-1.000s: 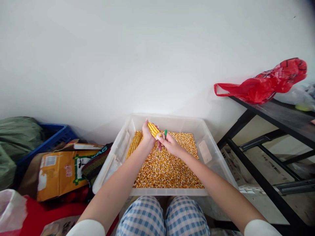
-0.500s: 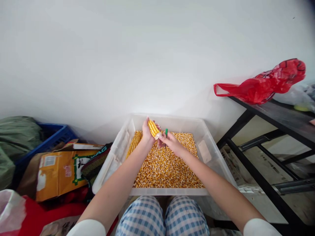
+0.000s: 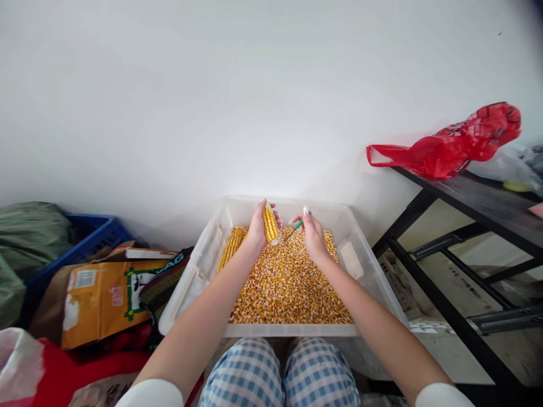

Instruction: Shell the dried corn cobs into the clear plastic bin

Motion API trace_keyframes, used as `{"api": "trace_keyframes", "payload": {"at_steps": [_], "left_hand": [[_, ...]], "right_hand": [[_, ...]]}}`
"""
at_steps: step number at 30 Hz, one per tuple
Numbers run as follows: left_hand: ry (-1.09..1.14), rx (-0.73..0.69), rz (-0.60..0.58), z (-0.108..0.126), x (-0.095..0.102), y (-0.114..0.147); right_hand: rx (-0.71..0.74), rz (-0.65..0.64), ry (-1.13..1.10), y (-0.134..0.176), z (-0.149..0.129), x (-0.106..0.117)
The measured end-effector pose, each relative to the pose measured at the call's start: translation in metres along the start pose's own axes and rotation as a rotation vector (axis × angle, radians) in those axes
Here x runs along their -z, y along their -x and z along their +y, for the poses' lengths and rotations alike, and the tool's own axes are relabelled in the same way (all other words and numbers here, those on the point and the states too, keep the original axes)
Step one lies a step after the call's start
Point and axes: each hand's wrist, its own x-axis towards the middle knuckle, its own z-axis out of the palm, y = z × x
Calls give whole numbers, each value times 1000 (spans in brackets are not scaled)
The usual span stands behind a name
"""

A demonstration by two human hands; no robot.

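Note:
My left hand [image 3: 258,225] is wrapped round a yellow corn cob [image 3: 270,224], held tilted above the bin with its pale end toward me. In my right hand [image 3: 313,233] is a screwdriver [image 3: 300,224] with a green handle and a thin metal shaft. The shaft slants down and left, its tip close to the cob's pale end; whether they touch I cannot tell. Below both hands, loose corn kernels [image 3: 292,288] fill much of a clear plastic bin [image 3: 369,282]. More whole corn cobs [image 3: 231,247] lie along the bin's left side.
A black metal rack [image 3: 424,198] stands at the right, with a red plastic bag [image 3: 449,152] on top. To the left are a blue crate [image 3: 99,234], an orange package [image 3: 97,299] and a red bag [image 3: 93,367]. A white wall [image 3: 271,102] rises behind the bin.
My right hand has moved right, away from the cob, and the screwdriver has swung from upright to slanted. The cob has shifted slightly right and turned steeper in my left hand.

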Motion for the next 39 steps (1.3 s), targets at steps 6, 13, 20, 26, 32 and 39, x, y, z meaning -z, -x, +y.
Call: {"api": "trace_keyframes", "payload": {"at_steps": [6, 13, 20, 26, 32, 39], "left_hand": [[-50, -147, 109, 1, 7, -9], [5, -160, 146, 6, 12, -15], [84, -51, 12, 0, 1, -4], [6, 44, -32, -12, -6, 4], [-78, 102, 33, -13, -6, 6], [-106, 72, 61, -16, -6, 6]], "right_hand": [[-11, -28, -194, 6, -11, -2], [82, -1, -32, 10, -5, -5], [-124, -144, 71, 7, 15, -12], [-156, -374, 45, 17, 20, -24], [-137, -373, 102, 20, 19, -23], [-117, -432, 172, 20, 20, -21]]}}
